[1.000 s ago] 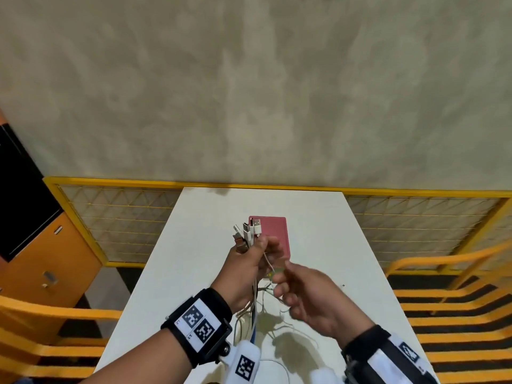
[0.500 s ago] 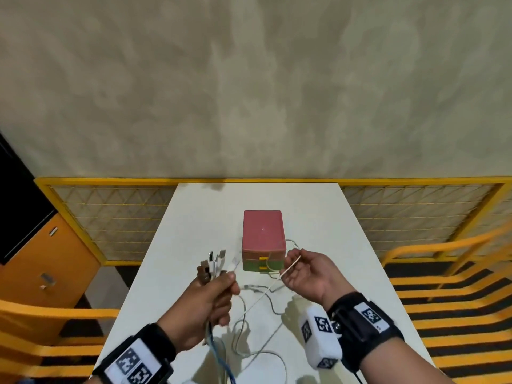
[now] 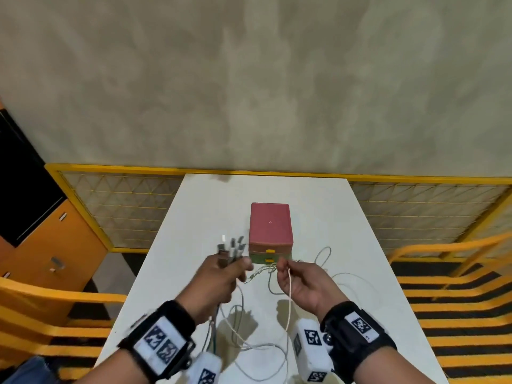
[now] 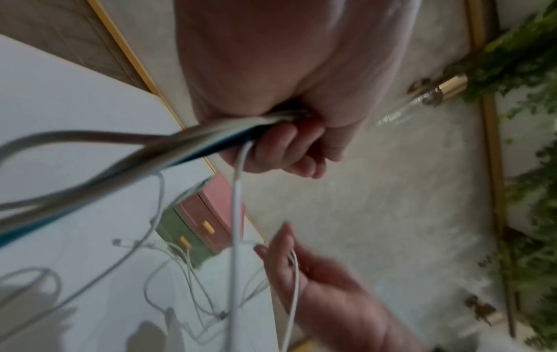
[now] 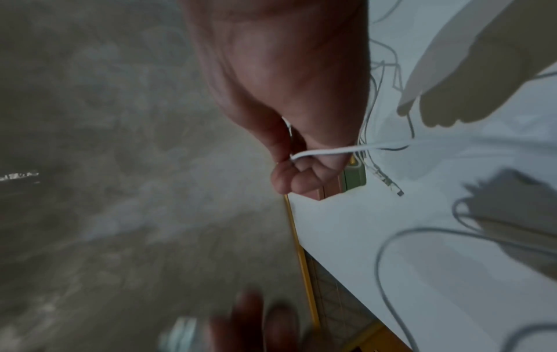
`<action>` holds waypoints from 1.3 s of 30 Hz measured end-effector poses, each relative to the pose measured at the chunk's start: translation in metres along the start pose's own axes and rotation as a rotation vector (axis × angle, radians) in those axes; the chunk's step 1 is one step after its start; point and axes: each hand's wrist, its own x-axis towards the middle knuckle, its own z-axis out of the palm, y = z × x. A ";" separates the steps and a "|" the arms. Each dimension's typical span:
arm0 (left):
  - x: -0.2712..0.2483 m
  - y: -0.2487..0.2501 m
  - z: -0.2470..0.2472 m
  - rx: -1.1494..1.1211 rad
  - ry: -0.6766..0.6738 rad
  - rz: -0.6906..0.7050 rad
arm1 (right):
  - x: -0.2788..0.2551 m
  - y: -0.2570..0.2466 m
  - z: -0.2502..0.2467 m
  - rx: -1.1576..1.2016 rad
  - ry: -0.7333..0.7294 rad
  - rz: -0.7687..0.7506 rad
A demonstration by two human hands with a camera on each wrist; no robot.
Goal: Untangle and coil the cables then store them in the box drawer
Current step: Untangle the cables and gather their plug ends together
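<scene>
My left hand (image 3: 221, 275) grips a bundle of cables (image 4: 169, 145) above the white table (image 3: 360, 245), their plug ends (image 3: 231, 245) sticking up past the fist. My right hand (image 3: 299, 278) pinches one thin white cable (image 3: 289, 295) between thumb and fingers, just right of the left hand. That cable (image 5: 337, 150) runs from the pinch down toward the table. More loose white cables (image 3: 249, 347) trail in loops on the table under both hands. The small box (image 3: 270, 225), pink on top with green drawers and yellow handles, stands just beyond the hands, drawers closed.
A yellow mesh railing (image 3: 124, 206) runs behind the table. Yellow bars (image 3: 443, 295) flank the table on both sides. An orange cabinet (image 3: 47, 253) stands at the left. A plain wall (image 3: 249, 79) fills the background.
Both hands have come back together in front of the box. The left hand rose and moved right with the bundle; the right hand still pinches the single white cable.
</scene>
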 end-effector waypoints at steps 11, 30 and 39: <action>0.011 -0.016 0.063 0.061 -0.033 -0.034 | -0.009 0.013 0.012 -0.139 -0.100 0.037; -0.017 -0.030 -0.028 -0.023 0.001 -0.157 | -0.005 -0.015 -0.007 -0.195 0.031 -0.091; 0.000 -0.020 0.051 0.055 -0.052 -0.040 | -0.018 0.033 0.012 -0.237 -0.138 0.068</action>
